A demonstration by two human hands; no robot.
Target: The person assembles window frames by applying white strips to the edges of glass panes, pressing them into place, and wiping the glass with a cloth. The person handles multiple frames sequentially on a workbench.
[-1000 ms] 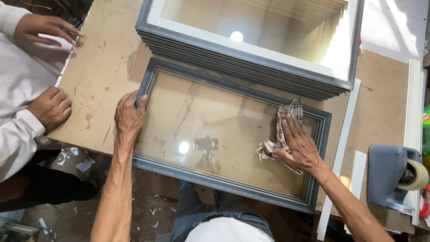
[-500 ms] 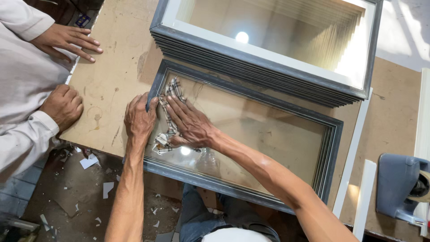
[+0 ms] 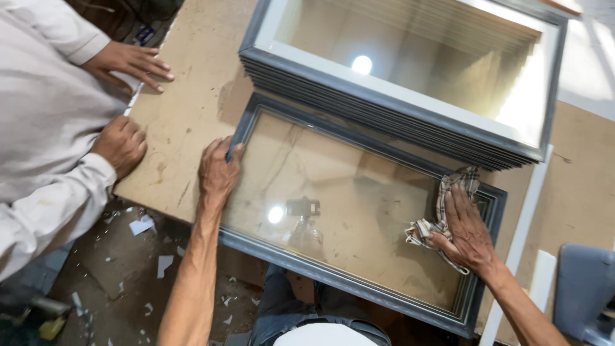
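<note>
While scraps litter the floor [image 3: 138, 256], 2 hands work on a brown board [image 3: 192, 96].

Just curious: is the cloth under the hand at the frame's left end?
No, the checked cloth lies under the right hand near the frame's right end.

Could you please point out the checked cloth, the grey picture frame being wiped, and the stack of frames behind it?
checked cloth [image 3: 448, 192], head view, upper bunched end.
grey picture frame [image 3: 359, 280], head view, near rail.
stack of frames [image 3: 384, 96], head view, front edge.
</note>
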